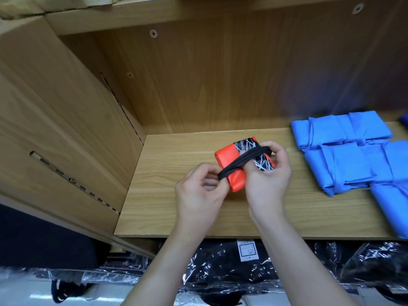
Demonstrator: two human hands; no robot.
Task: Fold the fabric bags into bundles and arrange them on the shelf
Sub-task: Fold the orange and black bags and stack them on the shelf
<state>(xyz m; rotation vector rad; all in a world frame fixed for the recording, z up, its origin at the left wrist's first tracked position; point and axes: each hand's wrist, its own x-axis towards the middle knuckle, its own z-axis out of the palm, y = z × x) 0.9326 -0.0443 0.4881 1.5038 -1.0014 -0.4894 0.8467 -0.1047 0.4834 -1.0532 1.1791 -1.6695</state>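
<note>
A folded orange fabric bag (227, 157) with a black-and-white patterned end lies as a small bundle over the wooden shelf board (176, 208). A black strap (242, 161) is stretched diagonally across it. My left hand (198, 191) pinches the strap's lower left end. My right hand (269, 173) grips the bundle and the strap's upper right end, with the thumb under the strap. Several folded blue bag bundles (344, 151) lie in rows on the shelf to the right.
The shelf's left side panel (66, 129) carries slotted metal rails. The wooden back wall (220, 85) stands behind. Below the front edge lie black items in clear plastic wrap (231, 272). Bare board shows left of the orange bundle.
</note>
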